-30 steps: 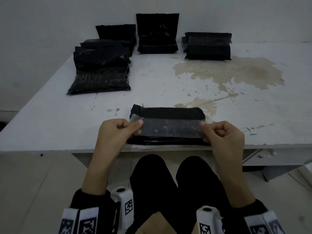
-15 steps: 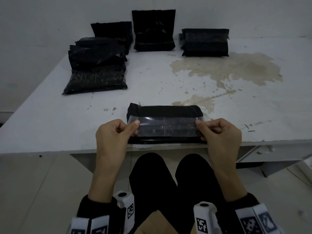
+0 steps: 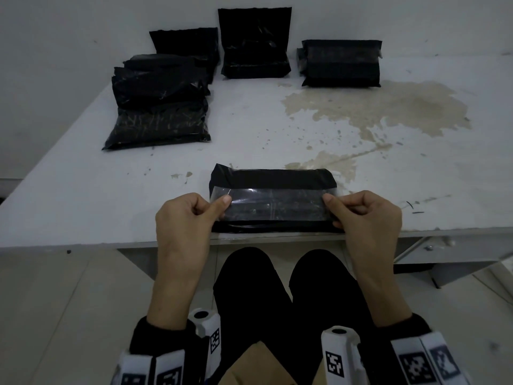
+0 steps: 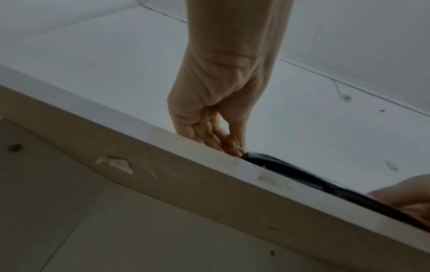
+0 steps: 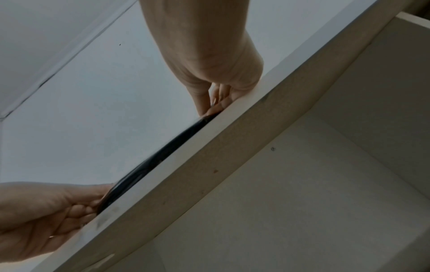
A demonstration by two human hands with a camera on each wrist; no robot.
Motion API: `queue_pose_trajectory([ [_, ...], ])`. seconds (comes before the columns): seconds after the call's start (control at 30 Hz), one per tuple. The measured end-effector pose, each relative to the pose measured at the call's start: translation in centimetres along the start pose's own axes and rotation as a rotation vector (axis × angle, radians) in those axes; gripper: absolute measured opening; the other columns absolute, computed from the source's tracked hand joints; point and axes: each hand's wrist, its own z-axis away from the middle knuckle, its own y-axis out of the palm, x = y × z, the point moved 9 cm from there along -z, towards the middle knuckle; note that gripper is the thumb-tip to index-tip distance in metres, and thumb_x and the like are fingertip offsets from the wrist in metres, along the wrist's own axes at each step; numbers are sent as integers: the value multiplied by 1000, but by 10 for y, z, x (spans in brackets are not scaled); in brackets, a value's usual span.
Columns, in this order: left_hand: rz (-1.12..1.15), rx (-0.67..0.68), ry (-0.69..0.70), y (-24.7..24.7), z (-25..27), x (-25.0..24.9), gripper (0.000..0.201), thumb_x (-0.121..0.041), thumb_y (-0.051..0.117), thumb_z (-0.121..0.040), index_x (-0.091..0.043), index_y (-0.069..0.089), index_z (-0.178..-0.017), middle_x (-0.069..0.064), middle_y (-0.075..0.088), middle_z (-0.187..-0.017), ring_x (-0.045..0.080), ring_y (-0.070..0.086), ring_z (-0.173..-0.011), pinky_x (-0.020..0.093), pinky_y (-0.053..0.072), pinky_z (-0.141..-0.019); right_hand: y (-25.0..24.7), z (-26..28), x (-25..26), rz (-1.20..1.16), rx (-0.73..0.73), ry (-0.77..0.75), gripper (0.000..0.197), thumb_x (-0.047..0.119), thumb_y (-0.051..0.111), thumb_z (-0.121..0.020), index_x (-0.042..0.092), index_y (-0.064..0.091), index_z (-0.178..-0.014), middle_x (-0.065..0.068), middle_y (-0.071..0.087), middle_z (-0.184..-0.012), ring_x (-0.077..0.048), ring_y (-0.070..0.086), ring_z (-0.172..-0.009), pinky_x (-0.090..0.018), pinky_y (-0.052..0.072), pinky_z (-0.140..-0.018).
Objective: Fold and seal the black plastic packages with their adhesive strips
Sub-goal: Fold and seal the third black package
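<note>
A black plastic package (image 3: 273,179) lies at the table's near edge, its flap with the shiny adhesive strip (image 3: 274,204) folded towards me over its top. My left hand (image 3: 191,215) pinches the flap's left end between thumb and curled fingers. My right hand (image 3: 363,212) pinches the right end the same way. From below the table edge, the left wrist view shows my left hand (image 4: 223,128) on the package (image 4: 302,171). In the right wrist view my right hand (image 5: 216,88) holds the package (image 5: 163,152) at the edge, and only a thin black sliver of it shows.
Several black packages (image 3: 161,107) are piled at the back left, two more (image 3: 255,43) lean against the wall, and a folded one (image 3: 341,63) lies at the back right. The white table (image 3: 83,204) has a large brown stain (image 3: 388,109). My legs are under the front edge.
Both hands have lowered the flap with the strip closer onto the package's top. The view has tilted slightly; the package stays at the near edge.
</note>
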Motion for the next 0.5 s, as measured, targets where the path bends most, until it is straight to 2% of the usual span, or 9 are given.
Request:
queue_pose_trajectory([
  [0.07,-6,3,2,0,0,0,30,-29,69,-80,-9,63,-59,-7,63,-59,0,54,-54,4,39,-55,0,0,0,3,0,1,14,14,74,-76,13,63,-67,2,66,-64,-5,61,-54,-13,51,-54],
  [0.17,-42,-9,12,0,0,-1,31,-28,69,-80,-4,63,-61,-2,59,-57,7,51,-53,3,38,-52,1,-1,0,42,0,-10,13,14,74,-76,10,64,-69,3,66,-65,-6,61,-55,-13,52,-55],
  [0.3,-73,-31,10,1,2,0,36,-29,69,-81,1,60,-62,7,57,-58,12,46,-54,9,37,-50,1,0,4,134,-12,-60,11,15,75,-76,12,66,-70,3,65,-64,-13,63,-59,-23,54,-61],
  [0.5,-104,-62,8,-1,5,-2,38,-31,69,-80,-2,57,-61,4,52,-56,10,43,-51,16,35,-52,2,1,7,183,-11,-94,12,17,74,-76,11,66,-70,9,63,-62,-10,63,-57,-28,55,-64],
])
